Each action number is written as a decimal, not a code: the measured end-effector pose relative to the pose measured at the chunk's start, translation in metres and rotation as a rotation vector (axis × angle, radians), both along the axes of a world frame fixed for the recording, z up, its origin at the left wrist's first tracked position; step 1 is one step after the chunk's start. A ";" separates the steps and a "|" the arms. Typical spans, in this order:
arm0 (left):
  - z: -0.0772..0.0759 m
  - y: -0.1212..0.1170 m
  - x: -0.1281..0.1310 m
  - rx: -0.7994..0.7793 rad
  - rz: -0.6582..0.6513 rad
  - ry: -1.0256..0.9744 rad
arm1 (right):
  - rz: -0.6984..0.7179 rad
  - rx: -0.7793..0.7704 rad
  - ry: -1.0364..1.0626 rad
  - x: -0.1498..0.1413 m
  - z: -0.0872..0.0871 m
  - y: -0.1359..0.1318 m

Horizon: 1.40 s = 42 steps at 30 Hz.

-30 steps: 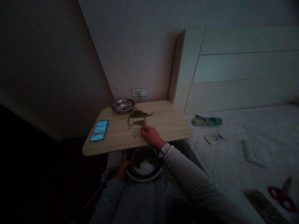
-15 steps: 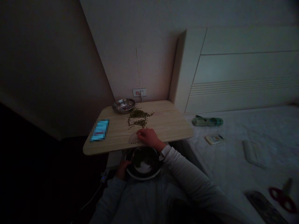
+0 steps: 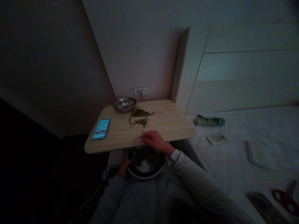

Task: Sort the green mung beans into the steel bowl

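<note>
My right hand (image 3: pixel 156 142) pinches a thin, see-through curved plastic piece (image 3: pixel 137 142) at the table's front edge. Its exact kind is hard to make out in the dim light. Below that edge, on my lap, rests a wide bowl (image 3: pixel 145 177) with a pale rim and a dark inside; small dark bits and a bright patch show in it. My left hand (image 3: pixel 124 168) grips the bowl's left rim. Farther back on the wooden table (image 3: pixel 171 126) lie small green beans (image 3: pixel 140 112), spread in a loose patch. A shallow metal bowl (image 3: pixel 125 107) stands behind them on the left.
A phone with a lit, blurred screen (image 3: pixel 101 129) lies at the table's left. On the bed (image 3: pixel 233 155) to the right are a green bottle (image 3: pixel 209 121), a light-coloured phone (image 3: pixel 216 139), a folded white cloth (image 3: pixel 253 152) and red-handled scissors (image 3: pixel 285 199). A socket (image 3: pixel 140 91) with a plugged-in cord is on the wall.
My right hand has drawn the plastic piece nearer, from the tabletop to its front edge above the bowl. My left hand stays on the bowl's rim. The view has shifted slightly.
</note>
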<state>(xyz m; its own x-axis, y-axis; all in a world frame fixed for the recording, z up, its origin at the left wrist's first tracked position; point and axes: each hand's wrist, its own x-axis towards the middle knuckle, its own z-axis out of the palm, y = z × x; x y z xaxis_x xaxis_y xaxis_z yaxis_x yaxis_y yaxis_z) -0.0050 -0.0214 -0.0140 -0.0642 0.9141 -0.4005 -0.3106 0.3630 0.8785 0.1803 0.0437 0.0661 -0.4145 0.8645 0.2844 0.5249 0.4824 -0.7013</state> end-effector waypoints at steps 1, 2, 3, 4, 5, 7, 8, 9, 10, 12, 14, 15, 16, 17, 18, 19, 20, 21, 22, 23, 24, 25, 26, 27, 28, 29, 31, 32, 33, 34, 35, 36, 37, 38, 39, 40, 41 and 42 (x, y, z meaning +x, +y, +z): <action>0.000 0.000 0.000 0.016 0.003 0.002 | -0.034 -0.018 0.078 0.006 0.000 0.004; 0.001 0.000 0.001 0.029 0.004 0.003 | -0.075 -0.036 0.159 0.013 0.001 0.009; 0.001 0.000 0.001 0.032 -0.001 0.003 | -0.135 -0.049 0.232 0.020 0.001 0.014; 0.002 -0.001 0.001 0.028 -0.009 0.005 | -0.204 -0.057 0.284 0.027 0.001 0.019; 0.002 -0.001 0.001 0.015 -0.023 0.008 | -0.265 -0.061 0.316 0.034 0.000 0.025; 0.004 -0.002 0.001 -0.016 -0.051 0.020 | -0.354 -0.080 0.335 0.045 -0.004 0.033; 0.005 -0.002 0.001 -0.025 -0.055 0.026 | -0.372 -0.095 0.329 0.049 -0.007 0.035; 0.007 -0.002 0.001 -0.026 -0.057 0.029 | -0.373 -0.106 0.318 0.052 -0.009 0.036; 0.010 -0.002 0.001 -0.017 -0.056 0.030 | -0.361 -0.115 0.303 0.053 -0.012 0.036; 0.014 -0.003 0.001 -0.004 -0.078 0.014 | -0.327 -0.117 0.279 0.053 -0.015 0.036; 0.017 -0.003 0.002 -0.021 -0.107 -0.020 | -0.315 -0.118 0.263 0.051 -0.017 0.036; 0.017 -0.003 0.003 -0.036 -0.109 -0.037 | -0.323 -0.121 0.252 0.050 -0.016 0.036; 0.017 -0.003 0.003 -0.055 -0.103 -0.047 | -0.335 -0.124 0.232 0.049 -0.016 0.036; 0.015 -0.002 0.004 -0.070 -0.092 -0.052 | -0.349 -0.126 0.201 0.048 -0.015 0.036; 0.013 -0.002 0.004 -0.076 -0.080 -0.051 | -0.364 -0.125 0.159 0.047 -0.014 0.036; 0.011 -0.002 0.003 -0.077 -0.070 -0.045 | -0.379 -0.120 0.112 0.045 -0.013 0.036; 0.009 -0.001 0.002 -0.070 -0.057 -0.034 | -0.391 -0.113 0.063 0.044 -0.013 0.035; 0.006 0.000 0.001 -0.064 -0.049 -0.022 | -0.398 -0.106 0.019 0.042 -0.012 0.034; 0.004 0.000 0.000 -0.058 -0.047 -0.014 | -0.402 -0.101 -0.014 0.040 -0.012 0.033; 0.002 0.001 -0.001 -0.054 -0.052 -0.010 | -0.400 -0.098 -0.039 0.038 -0.012 0.032; 0.000 0.001 -0.002 -0.058 -0.068 -0.006 | -0.393 -0.096 -0.057 0.036 -0.011 0.031; -0.001 0.002 -0.003 -0.064 -0.086 -0.002 | -0.383 -0.094 -0.070 0.033 -0.011 0.030; -0.001 0.002 -0.003 -0.065 -0.098 0.004 | -0.369 -0.093 -0.078 0.031 -0.011 0.029; -0.001 0.002 -0.003 -0.057 -0.101 0.014 | -0.350 -0.092 -0.082 0.029 -0.011 0.028; 0.000 0.002 -0.002 -0.040 -0.098 0.025 | -0.329 -0.093 -0.084 0.027 -0.012 0.028; 0.001 0.003 -0.002 -0.022 -0.096 0.033 | -0.309 -0.096 -0.077 0.025 -0.012 0.027; 0.005 0.003 0.001 0.016 -0.086 0.049 | -0.281 -0.107 -0.033 0.024 -0.013 0.027; 0.007 0.003 0.002 0.022 -0.084 0.056 | -0.277 -0.114 0.005 0.024 -0.013 0.027; 0.010 0.002 0.003 0.019 -0.080 0.060 | -0.276 -0.122 0.050 0.024 -0.014 0.027; 0.012 0.002 0.003 0.011 -0.077 0.062 | -0.275 -0.131 0.100 0.025 -0.014 0.028; 0.013 0.001 0.004 0.002 -0.075 0.060 | -0.271 -0.140 0.150 0.026 -0.014 0.028; 0.014 0.001 0.004 -0.009 -0.074 0.056 | -0.267 -0.148 0.193 0.028 -0.015 0.029; 0.014 0.001 0.004 -0.018 -0.073 0.050 | -0.264 -0.153 0.227 0.029 -0.015 0.029; 0.013 0.001 0.004 -0.026 -0.069 0.049 | -0.261 -0.155 0.251 0.030 -0.015 0.029; 0.012 0.001 0.004 -0.032 -0.067 0.052 | -0.260 -0.155 0.268 0.031 -0.015 0.029; 0.011 0.001 0.003 -0.037 -0.067 0.055 | -0.261 -0.153 0.280 0.032 -0.015 0.029; 0.009 0.001 0.003 -0.036 -0.068 0.054 | -0.265 -0.151 0.291 0.032 -0.015 0.029; 0.007 0.002 0.002 -0.030 -0.073 0.050 | -0.270 -0.152 0.304 0.033 -0.014 0.029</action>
<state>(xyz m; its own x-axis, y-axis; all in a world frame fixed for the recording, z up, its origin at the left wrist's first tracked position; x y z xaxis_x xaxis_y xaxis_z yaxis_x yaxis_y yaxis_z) -0.0025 -0.0195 -0.0070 -0.0181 0.9046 -0.4259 -0.2385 0.4098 0.8805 0.2132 0.0722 0.0517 -0.0846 0.9719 0.2197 0.3766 0.2353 -0.8960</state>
